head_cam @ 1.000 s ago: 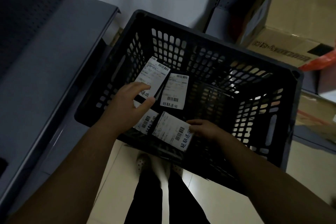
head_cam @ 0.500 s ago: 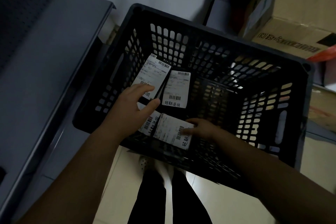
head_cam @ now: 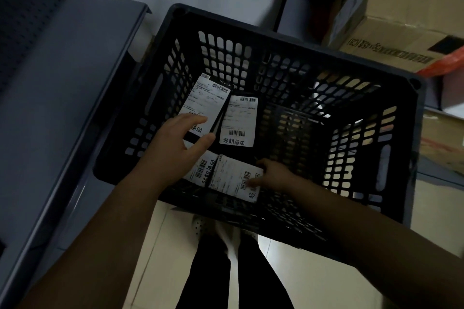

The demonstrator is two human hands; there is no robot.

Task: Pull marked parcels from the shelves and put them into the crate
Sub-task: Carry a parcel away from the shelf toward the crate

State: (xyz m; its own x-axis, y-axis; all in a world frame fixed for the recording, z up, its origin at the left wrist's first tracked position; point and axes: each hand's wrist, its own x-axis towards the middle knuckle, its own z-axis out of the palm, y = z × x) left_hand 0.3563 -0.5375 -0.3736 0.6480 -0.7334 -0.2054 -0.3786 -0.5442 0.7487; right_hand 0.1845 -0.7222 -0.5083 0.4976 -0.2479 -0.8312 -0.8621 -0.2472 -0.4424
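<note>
A black slotted plastic crate (head_cam: 288, 40) stands on the floor in front of me. Inside it lie several dark parcels with white barcode labels. One is at the far left (head_cam: 203, 100), one beside it (head_cam: 239, 120), one at the near left (head_cam: 203, 170) and one at the near right (head_cam: 231, 177). My left hand (head_cam: 175, 148) reaches in with its fingers straight, resting on the far-left parcel and covering part of the near-left one. My right hand (head_cam: 273, 174) lies on the right end of the near-right parcel, a finger flat on its label.
A grey metal shelf (head_cam: 57, 98) runs along the left, close to the crate. Cardboard boxes (head_cam: 401, 20) and an orange bag (head_cam: 444, 63) sit at the back right. My legs and shoes (head_cam: 226, 258) stand on the pale tiled floor under the crate's near edge.
My right hand has slid further left onto the near-right parcel's label, and that parcel has sunk lower against the near wall. My left hand has barely moved.
</note>
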